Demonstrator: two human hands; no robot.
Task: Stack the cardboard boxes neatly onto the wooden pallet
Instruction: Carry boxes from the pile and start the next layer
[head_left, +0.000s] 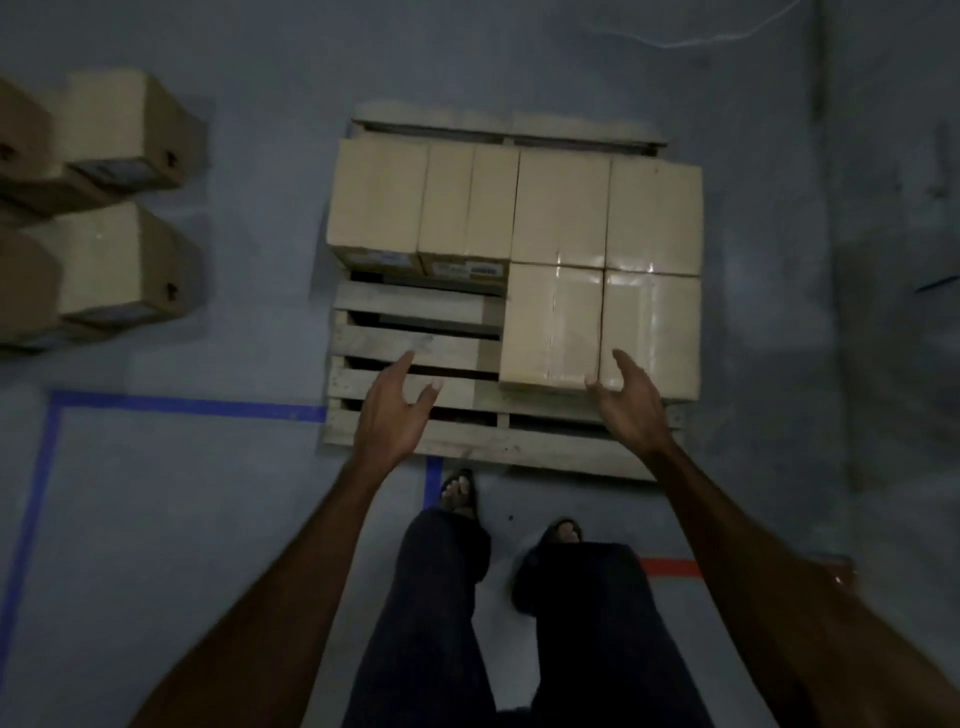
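Note:
A wooden pallet (410, 340) lies on the grey floor ahead of my feet. Several tan cardboard boxes (563, 208) stand on it, filling its far row and its right side. The nearest taped box (550, 322) sits at the front right; the front left slats are bare. My left hand (395, 410) hovers open over those bare slats, holding nothing. My right hand (631, 402) is open, fingers spread, just in front of the near edge of the taped box. More loose boxes (111, 260) stand on the floor at the far left.
Blue tape (182, 405) marks a rectangle on the floor left of the pallet, and a red tape strip (670, 567) lies near my right foot. My sandalled feet (460, 491) stand just before the pallet's front edge. A wall runs along the right.

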